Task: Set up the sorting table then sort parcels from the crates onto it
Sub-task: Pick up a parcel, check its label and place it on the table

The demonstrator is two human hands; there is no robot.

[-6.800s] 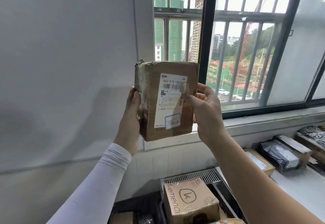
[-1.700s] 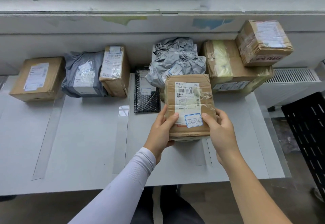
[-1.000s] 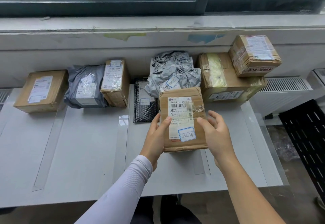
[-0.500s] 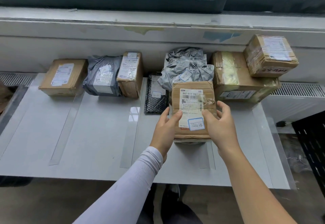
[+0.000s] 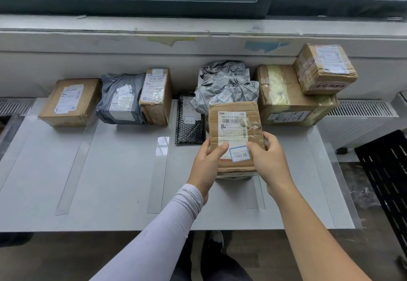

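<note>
A: Both hands on it! Left hand and right hand grip the brown parcel, thumbs curled over its label.

B: Centre frame, its underside at the worktop, crumpled grey bag just behind.

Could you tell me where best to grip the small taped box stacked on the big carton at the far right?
Probably its two short side faces, from above: the small taped box sits tilted atop the big carton, with its sides exposed.
</note>
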